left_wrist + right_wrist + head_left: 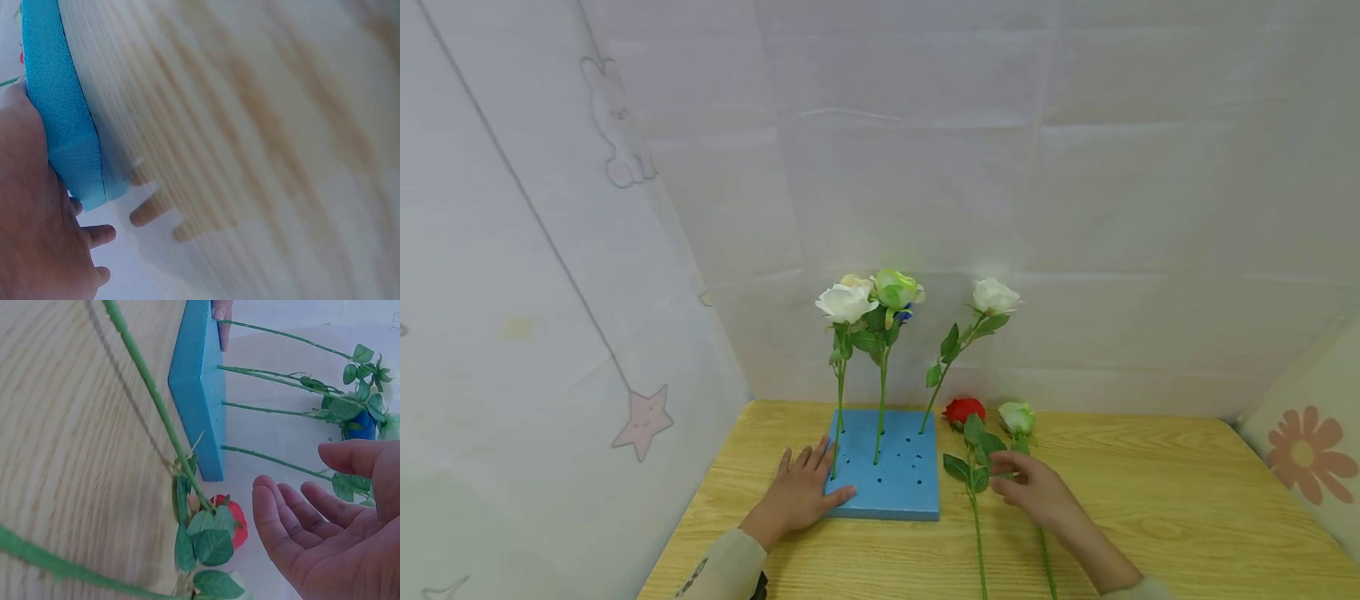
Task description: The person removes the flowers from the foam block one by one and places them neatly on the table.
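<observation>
My left hand [801, 492] rests at the left edge of a blue foam block [891, 498], its thumb lying on top and fingers spread. Several artificial roses stand upright in the block's holes: a white rose [844, 303] at the left, a green rose [897, 290] in the middle, and another white rose [996, 296] leaning right. A red rose [964, 410] lies on the table right of the block, with a pale green rose [1017, 417] beside it. Over their leaves hovers my right hand [1033, 492]; the right wrist view shows its loosely bent fingers [275, 525] holding nothing.
A wooden table [1180, 500] carries everything, with a pale cloth backdrop [910, 167] behind it. Partly hidden among the standing flowers is a blue rose [361, 427]. Long green stems [979, 542] of the lying roses reach toward the near edge.
</observation>
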Demonstrator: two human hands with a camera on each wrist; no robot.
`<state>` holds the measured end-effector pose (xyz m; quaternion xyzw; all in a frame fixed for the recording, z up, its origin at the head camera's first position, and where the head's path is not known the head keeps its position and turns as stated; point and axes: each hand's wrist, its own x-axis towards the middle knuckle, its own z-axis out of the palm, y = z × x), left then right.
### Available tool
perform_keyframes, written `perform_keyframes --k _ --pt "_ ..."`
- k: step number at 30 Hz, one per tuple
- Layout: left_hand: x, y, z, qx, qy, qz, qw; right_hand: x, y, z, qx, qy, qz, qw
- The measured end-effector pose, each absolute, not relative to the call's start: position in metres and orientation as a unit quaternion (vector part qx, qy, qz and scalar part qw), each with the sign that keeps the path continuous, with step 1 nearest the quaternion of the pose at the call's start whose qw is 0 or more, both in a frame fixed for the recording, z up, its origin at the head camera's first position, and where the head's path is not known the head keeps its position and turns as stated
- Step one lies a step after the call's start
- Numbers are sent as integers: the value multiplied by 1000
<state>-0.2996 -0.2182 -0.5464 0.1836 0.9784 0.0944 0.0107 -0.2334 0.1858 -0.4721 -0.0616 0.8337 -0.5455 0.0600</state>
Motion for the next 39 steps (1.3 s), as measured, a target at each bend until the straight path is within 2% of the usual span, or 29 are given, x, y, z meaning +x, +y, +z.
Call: perform_keyframes --k 14,24,39 --pt "-296 -218 -545 197 975 101 -13 -245 160 -462 -90 838 -536 47" --pt "-297 -218 -545 193 976 97 -6 -252 142 -460 -84 841 -534 35" --pt "-300 -218 -548 193 978 85 -4 -265 117 -454 -122 814 -565 52"
